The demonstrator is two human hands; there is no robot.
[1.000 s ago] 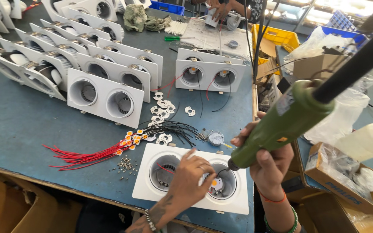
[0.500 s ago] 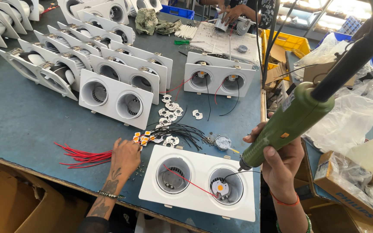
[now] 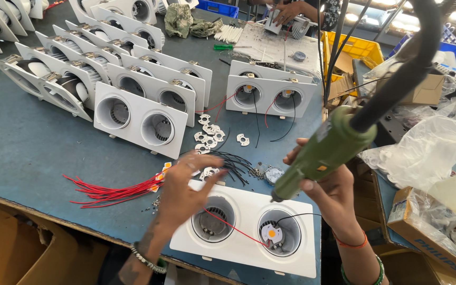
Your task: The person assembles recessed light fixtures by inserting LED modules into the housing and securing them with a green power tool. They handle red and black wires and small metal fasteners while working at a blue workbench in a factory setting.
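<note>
Head view: right hand (image 3: 329, 186) clenches green electric screwdriver (image 3: 327, 151); left hand (image 3: 184, 186), fingers spread, holds nothing (above white twin-socket plastic housing (image 3: 244, 229)) — tip at 9 o'clock could snag thin red wire (image 3: 233, 228).

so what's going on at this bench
A person is working on a white twin downlight housing lying face up at the near edge of a blue table. The right hand holds a green electric screwdriver just above the housing's right cup, where a small LED chip sits with a red wire and a black one attached. The left hand hovers by a pile of small white parts and a bundle of red wires. More housings stand in rows behind.
</note>
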